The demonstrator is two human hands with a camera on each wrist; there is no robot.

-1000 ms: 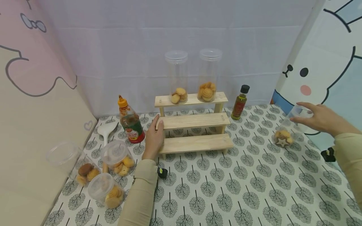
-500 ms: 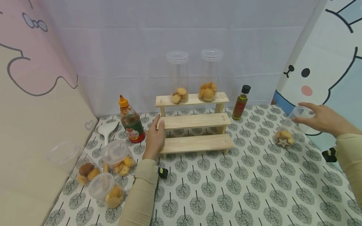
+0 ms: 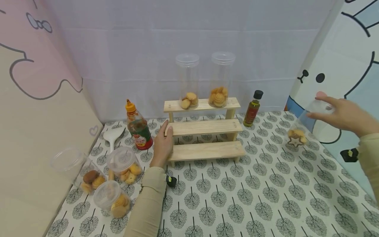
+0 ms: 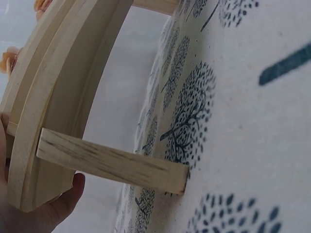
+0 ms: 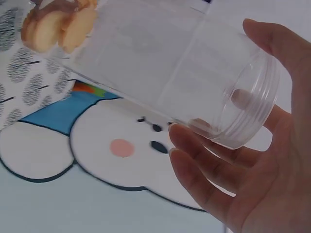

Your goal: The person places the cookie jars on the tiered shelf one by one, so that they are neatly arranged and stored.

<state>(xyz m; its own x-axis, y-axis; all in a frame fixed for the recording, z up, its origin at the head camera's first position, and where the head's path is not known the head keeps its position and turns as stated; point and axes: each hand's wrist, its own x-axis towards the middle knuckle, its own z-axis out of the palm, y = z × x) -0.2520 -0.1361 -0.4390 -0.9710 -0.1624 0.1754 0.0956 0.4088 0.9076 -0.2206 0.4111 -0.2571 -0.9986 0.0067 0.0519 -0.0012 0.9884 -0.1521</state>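
Along the left edge of the tree-print cloth (image 3: 213, 184) sit three clear jars of biscuits: the leftmost jar (image 3: 77, 167) at the very edge, the front jar (image 3: 106, 195) nearer the front-left corner, the third jar (image 3: 119, 162) just to the right. Behind them lies a white spatula (image 3: 113, 135), its head toward the back-left corner, with a sauce bottle (image 3: 139, 131) upright beside it. The left hand (image 3: 162, 144) grips the left end of the wooden rack (image 3: 207, 150), which stands near the middle of the back edge; two tall jars (image 3: 189, 77) occupy its top step. Next comes a black-capped bottle (image 3: 252, 110) near the back edge. Toward the back-right corner, well apart from the other hand, the right hand (image 3: 346, 112) holds a biscuit jar (image 3: 306, 122) round its top end; whether its base touches the cloth I cannot tell.
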